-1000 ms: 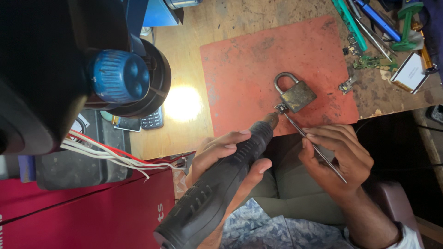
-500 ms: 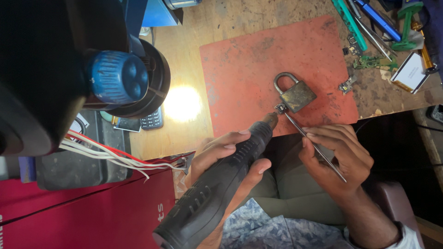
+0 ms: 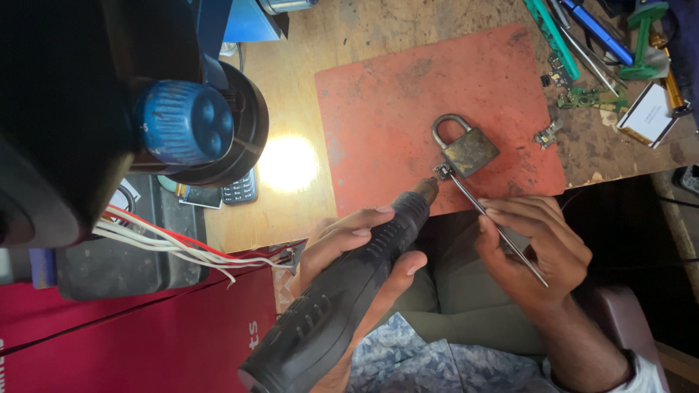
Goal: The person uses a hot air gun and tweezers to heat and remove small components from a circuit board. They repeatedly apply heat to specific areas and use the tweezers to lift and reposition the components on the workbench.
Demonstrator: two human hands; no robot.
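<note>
My left hand [image 3: 348, 244] grips a black rotary tool [image 3: 328, 320] whose tip [image 3: 429, 191] points at a tiny part [image 3: 441, 172] on the red mat [image 3: 393, 102]. My right hand [image 3: 542, 251] pinches thin metal tweezers [image 3: 502, 234], and their tip presses on that same tiny part. A tarnished brass padlock [image 3: 467, 149] with a closed shackle lies on the mat, right beside the part.
A black microscope head with a blue knob [image 3: 186, 120] looms at the left above a bright light spot [image 3: 290, 164]. A small keypad phone [image 3: 239, 188], white and red wires [image 3: 167, 244] and a red box [image 3: 124, 342] lie at left. Circuit-board scraps [image 3: 586, 96], hand tools [image 3: 593, 33] and a white card [image 3: 646, 113] crowd the top right.
</note>
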